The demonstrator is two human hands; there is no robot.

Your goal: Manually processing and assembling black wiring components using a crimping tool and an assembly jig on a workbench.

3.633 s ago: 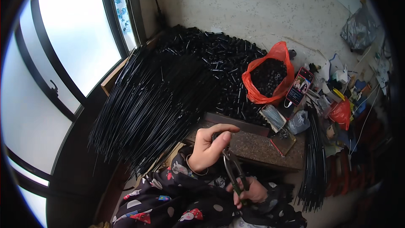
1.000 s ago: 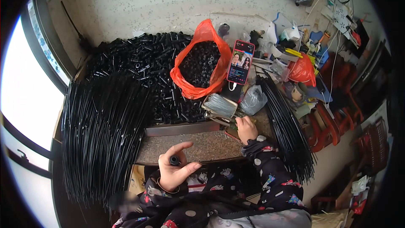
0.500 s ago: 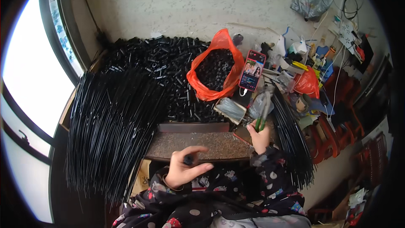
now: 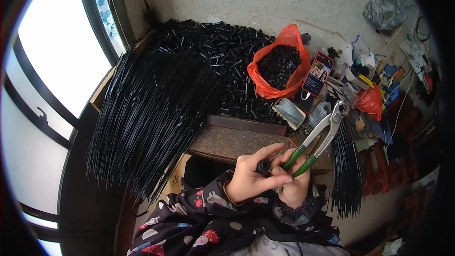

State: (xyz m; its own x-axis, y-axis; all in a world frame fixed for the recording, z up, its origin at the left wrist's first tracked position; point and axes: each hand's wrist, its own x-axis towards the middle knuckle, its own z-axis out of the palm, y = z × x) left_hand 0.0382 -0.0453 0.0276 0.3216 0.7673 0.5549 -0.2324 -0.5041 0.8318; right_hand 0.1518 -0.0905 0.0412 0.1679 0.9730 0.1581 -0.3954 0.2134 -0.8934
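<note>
My left hand [image 4: 253,176] is curled around a small black hollow cylinder [image 4: 263,166], its round end showing between thumb and fingers. Close beside it, my right hand [image 4: 295,189] grips the green handles of a pair of pincers [image 4: 323,125]. The handles are spread apart, and the metal head points up and to the right, away from the black piece. Both hands are in front of the table's near edge, above my lap. Fingers overlap where the hands meet, so I cannot tell whether they touch.
A long bundle of black rods [image 4: 147,118] hangs over the table's left side, and another bundle [image 4: 347,170] is at the right. Behind lie many black tubular pieces [image 4: 213,50], an orange plastic bag [image 4: 263,85] of small dark parts, a phone [image 4: 317,73] and a small box [image 4: 289,113].
My hands have come together; the right hand has drawn back toward me with the pincers, their handles now spread wider. The whole view has shifted too.
</note>
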